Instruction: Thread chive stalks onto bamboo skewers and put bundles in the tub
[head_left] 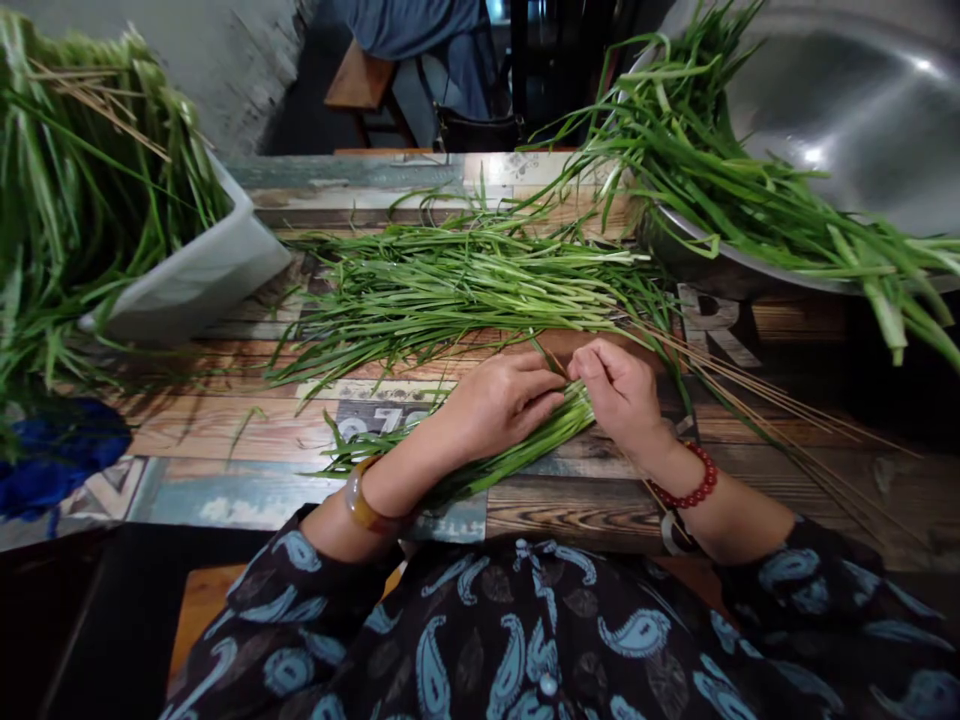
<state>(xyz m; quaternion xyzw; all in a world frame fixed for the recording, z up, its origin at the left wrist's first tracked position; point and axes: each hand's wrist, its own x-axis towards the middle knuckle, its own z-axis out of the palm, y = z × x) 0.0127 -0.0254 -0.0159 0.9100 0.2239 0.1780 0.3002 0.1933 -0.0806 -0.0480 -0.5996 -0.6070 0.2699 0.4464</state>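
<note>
A small bunch of garlic chives lies slantwise on the table in front of me. My left hand is curled over it from above, fingers closed on the stems. At its pale end my right hand is shut in a pinch, its fingers close to the left fingertips. A thin tan straw shows between the two hands, and a similar strand comes out below my right wrist; the pinch itself is partly hidden. Just beyond the hands is a wide loose pile of garlic chives.
Several long straws lie to the right. A large metal bowl with chives over its rim stands back right. At left, a white bin is heaped with bunches beside something blue. A wooden stool is beyond the table.
</note>
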